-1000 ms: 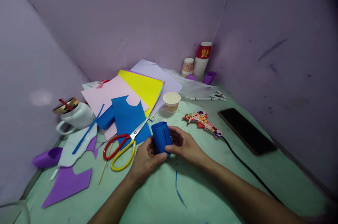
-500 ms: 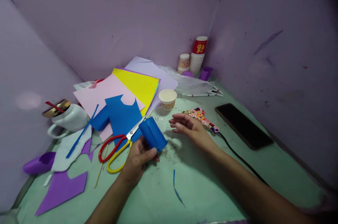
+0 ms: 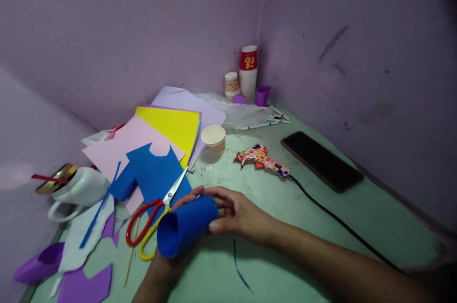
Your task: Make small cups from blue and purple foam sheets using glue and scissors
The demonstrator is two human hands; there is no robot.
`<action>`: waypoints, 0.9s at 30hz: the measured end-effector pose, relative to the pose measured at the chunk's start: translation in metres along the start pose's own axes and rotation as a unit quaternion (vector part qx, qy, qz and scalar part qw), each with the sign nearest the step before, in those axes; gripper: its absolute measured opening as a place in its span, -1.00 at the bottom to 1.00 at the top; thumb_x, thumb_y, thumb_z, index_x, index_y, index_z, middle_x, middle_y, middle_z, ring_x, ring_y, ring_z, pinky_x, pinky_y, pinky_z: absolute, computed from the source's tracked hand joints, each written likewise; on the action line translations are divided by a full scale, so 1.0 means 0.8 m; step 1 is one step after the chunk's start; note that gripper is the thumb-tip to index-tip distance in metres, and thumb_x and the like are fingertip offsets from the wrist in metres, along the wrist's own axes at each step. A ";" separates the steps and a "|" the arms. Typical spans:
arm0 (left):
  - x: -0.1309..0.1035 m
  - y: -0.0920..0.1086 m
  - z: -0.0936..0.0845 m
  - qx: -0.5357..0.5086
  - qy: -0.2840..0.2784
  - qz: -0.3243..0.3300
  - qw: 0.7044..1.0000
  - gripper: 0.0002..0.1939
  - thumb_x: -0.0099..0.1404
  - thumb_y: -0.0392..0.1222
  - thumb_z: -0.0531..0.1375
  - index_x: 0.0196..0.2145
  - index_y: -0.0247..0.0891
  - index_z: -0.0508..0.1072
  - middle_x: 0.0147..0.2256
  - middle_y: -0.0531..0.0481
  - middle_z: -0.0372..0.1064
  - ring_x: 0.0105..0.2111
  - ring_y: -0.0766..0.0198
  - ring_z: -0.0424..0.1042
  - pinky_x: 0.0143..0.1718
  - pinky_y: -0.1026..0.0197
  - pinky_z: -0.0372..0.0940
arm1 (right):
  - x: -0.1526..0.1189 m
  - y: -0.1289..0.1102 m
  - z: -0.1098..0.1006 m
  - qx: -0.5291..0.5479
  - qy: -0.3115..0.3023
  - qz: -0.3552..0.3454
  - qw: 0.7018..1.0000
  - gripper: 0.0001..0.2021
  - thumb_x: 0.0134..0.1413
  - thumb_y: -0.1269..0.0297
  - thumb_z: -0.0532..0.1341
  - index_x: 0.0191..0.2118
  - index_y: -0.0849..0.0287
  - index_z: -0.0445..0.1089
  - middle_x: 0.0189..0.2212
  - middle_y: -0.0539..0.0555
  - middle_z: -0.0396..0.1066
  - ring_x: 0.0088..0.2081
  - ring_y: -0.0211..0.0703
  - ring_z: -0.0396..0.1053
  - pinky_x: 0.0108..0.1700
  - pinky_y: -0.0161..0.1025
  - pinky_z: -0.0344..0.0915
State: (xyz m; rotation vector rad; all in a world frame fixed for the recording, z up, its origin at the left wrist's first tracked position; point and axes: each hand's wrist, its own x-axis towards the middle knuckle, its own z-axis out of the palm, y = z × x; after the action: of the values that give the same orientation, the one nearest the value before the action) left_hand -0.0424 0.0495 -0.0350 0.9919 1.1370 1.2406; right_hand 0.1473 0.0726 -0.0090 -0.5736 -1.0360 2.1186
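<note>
A rolled blue tube (image 3: 194, 222) is held above the front of the table, its open end facing left and toward me. My right hand (image 3: 235, 215) grips its right end, thumb in front and fingers behind. My left hand (image 3: 174, 246) is behind and under the tube, which hides most of it; a few fingertips show above the top edge. Just left of the tube are scissors (image 3: 169, 196) with red and yellow handles, lying partly on a cut blue sheet (image 3: 157, 169). A thin blue strip (image 3: 240, 267) lies in front.
A patterned glue gun (image 3: 264, 159) with a black cord and a phone (image 3: 321, 161) lie at the right. Behind are a paper cup (image 3: 214, 140), stacked cups (image 3: 248, 76) and markers (image 3: 262, 126). Left are coloured sheets (image 3: 171, 122), a white mug (image 3: 80, 188) and purple pieces (image 3: 85, 286).
The tube has turned, its open end now facing left and toward me. My right hand has moved in from beside the glue gun and taken hold of it. The view has shifted right.
</note>
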 end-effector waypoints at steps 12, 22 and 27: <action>-0.021 0.028 0.005 0.361 -0.039 0.132 0.922 -0.55 0.20 -0.21 0.23 0.04 0.07 0.37 0.19 0.02 0.23 0.19 0.04 0.20 0.17 -0.01 0.15 | 0.003 0.015 -0.001 -0.178 0.072 -0.069 0.979 -0.47 -0.19 0.59 0.23 0.00 0.17 0.32 -0.14 0.11 0.48 -0.13 -0.08 0.45 -0.14 -0.17 0.39; -0.021 0.004 0.032 0.487 -0.120 0.098 0.860 -0.38 0.16 -0.19 0.23 0.18 -0.15 0.18 0.22 -0.20 0.14 0.23 -0.05 0.09 0.20 -0.23 0.05 | -0.033 -0.064 -0.051 -0.679 0.115 0.030 0.724 -0.25 -0.34 0.61 0.30 0.14 0.30 0.29 0.12 0.36 0.31 0.13 0.26 0.27 0.15 0.13 0.21; -0.028 0.015 0.020 0.504 -0.134 0.073 0.850 -0.25 0.15 -0.36 0.12 0.27 -0.16 0.01 0.30 -0.21 -0.04 0.29 -0.04 -0.04 0.21 -0.23 0.04 | -0.051 -0.083 -0.053 -0.645 0.060 -0.023 0.761 -0.06 -0.29 0.33 0.45 0.28 0.12 0.07 0.25 0.24 0.14 0.23 0.18 0.15 0.19 0.11 0.19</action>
State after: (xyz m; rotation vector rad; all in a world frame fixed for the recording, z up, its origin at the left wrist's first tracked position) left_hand -0.0281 0.0292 -0.0184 1.9876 1.5195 0.5041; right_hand 0.2274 0.0921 0.0238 -1.2357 -2.3239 0.9776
